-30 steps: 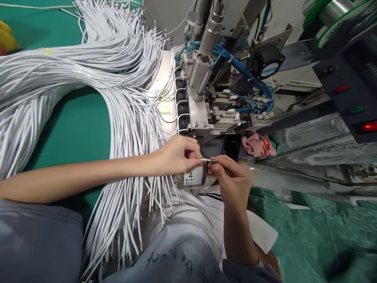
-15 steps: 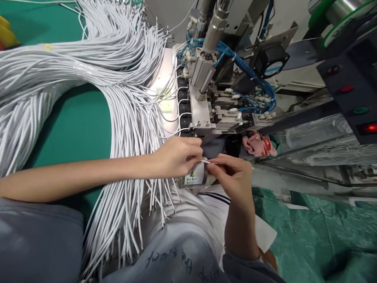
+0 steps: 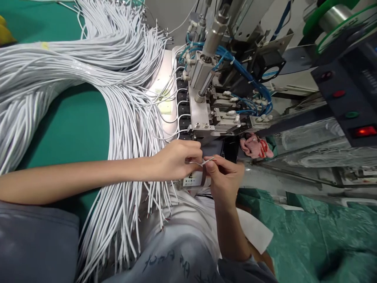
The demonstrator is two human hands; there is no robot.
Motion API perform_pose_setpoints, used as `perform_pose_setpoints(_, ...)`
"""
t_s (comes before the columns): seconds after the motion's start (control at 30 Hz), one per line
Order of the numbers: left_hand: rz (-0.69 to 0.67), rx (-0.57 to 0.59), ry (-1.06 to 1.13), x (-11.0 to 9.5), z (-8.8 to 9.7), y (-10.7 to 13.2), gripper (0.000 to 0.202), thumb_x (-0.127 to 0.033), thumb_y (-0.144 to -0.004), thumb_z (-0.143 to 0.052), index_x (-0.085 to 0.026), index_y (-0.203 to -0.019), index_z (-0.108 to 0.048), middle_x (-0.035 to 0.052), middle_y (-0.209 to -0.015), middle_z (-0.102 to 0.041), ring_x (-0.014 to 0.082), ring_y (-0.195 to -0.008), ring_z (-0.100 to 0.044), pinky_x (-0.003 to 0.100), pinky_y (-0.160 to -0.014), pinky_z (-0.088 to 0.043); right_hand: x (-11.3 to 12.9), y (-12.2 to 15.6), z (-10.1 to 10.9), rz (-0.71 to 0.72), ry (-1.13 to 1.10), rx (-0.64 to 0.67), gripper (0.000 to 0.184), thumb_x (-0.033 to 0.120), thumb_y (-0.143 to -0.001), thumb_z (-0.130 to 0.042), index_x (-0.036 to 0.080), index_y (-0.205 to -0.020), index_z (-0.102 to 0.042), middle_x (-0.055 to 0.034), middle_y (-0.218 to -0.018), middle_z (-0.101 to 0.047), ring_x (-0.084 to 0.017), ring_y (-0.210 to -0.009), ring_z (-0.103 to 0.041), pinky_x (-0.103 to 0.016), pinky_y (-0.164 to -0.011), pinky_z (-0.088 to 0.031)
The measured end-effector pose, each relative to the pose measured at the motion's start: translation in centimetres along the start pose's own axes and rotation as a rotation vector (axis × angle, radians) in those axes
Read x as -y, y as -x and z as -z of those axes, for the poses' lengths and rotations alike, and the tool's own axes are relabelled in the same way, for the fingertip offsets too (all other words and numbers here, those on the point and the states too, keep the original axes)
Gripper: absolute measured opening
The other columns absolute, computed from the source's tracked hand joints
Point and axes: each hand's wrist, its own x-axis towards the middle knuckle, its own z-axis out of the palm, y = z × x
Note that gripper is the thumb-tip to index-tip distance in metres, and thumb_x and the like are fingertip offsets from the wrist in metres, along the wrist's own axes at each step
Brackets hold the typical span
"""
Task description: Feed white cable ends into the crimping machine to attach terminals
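My left hand [image 3: 176,159] pinches the end of a thin white wire [image 3: 198,162] just below the metal machine head [image 3: 203,114]. My right hand [image 3: 225,177] meets it from the right, fingers pinched on the same wire's tip, where a small dark piece shows at the fingertips. Both hands hover over a small labelled block [image 3: 193,180] at the machine's front. A big bundle of white wires [image 3: 97,70] fans across the green table [image 3: 73,129] to my left, its cut ends hanging over my lap.
The machine carries a pneumatic cylinder [image 3: 210,43] and blue air hoses [image 3: 250,84]. A dark control panel with a lit red switch [image 3: 364,131] stands at the right. A green wire spool [image 3: 332,19] sits top right. Green cloth [image 3: 318,232] covers the lower right.
My right hand has slid a little left and closer to my left hand. The wire tip between them has tilted up. The view has shifted slightly.
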Motion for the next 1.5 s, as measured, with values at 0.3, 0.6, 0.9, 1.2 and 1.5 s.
perform_pose_setpoints(0.3,-0.056,0.262,0.028,-0.5,1.6,-1.0,0.021,-0.010,-0.082,-0.050,-0.013,-0.082,-0.071,0.0041,-0.071,-0.064,0.0091,-0.063,-0.056,0.019,-0.059,-0.044,2.1,-0.9,2.1,-0.074,0.093,0.188,0.013,0.030,-0.069,-0.074,0.018,-0.069,-0.076,0.0003,-0.054,-0.057,-0.010,-0.046,-0.047,-0.023,-0.042,-0.039)
perform_pose_setpoints(0.6,-0.004,0.083,0.079,-0.2,0.8,-0.8,0.020,-0.019,-0.079,-0.060,-0.012,-0.060,-0.064,0.0003,-0.058,-0.056,0.0064,-0.051,-0.047,0.019,-0.048,-0.037,-0.2,0.5,-0.3,-0.005,-0.088,-0.008,0.013,0.033,-0.072,-0.071,0.021,-0.069,-0.076,-0.0004,-0.058,-0.061,-0.010,-0.051,-0.048,-0.023,-0.046,-0.040)
perform_pose_setpoints(0.9,-0.071,0.126,-0.029,0.2,0.8,-0.6,0.020,-0.012,-0.080,-0.050,-0.014,-0.072,-0.069,0.0023,-0.066,-0.058,0.0080,-0.056,-0.051,0.020,-0.051,-0.040,1.2,-2.0,2.0,-0.080,0.096,0.268,0.013,0.032,-0.067,-0.074,0.019,-0.066,-0.076,0.0002,-0.051,-0.057,-0.010,-0.047,-0.045,-0.022,-0.041,-0.036)
perform_pose_setpoints(1.2,-0.094,0.065,-0.028,0.0,0.7,-0.6,0.020,-0.015,-0.082,-0.052,-0.013,-0.067,-0.064,0.0002,-0.060,-0.053,0.0069,-0.053,-0.047,0.019,-0.049,-0.037,0.6,0.8,-1.0,0.175,0.194,-0.132,0.011,0.024,-0.077,-0.065,0.019,-0.077,-0.075,0.0025,-0.051,-0.048,-0.009,-0.046,-0.040,-0.023,-0.043,-0.031)
perform_pose_setpoints(1.5,-0.239,0.155,-0.527,0.1,1.3,-0.7,0.027,-0.012,-0.084,-0.041,-0.012,-0.071,-0.065,0.0028,-0.066,-0.053,0.0095,-0.052,-0.043,0.024,-0.046,-0.031,1.6,-1.5,1.2,0.205,0.384,0.198,0.019,0.020,-0.080,-0.059,0.016,-0.062,-0.064,0.0049,-0.049,-0.039,-0.007,-0.044,-0.034,-0.023,-0.044,-0.028)
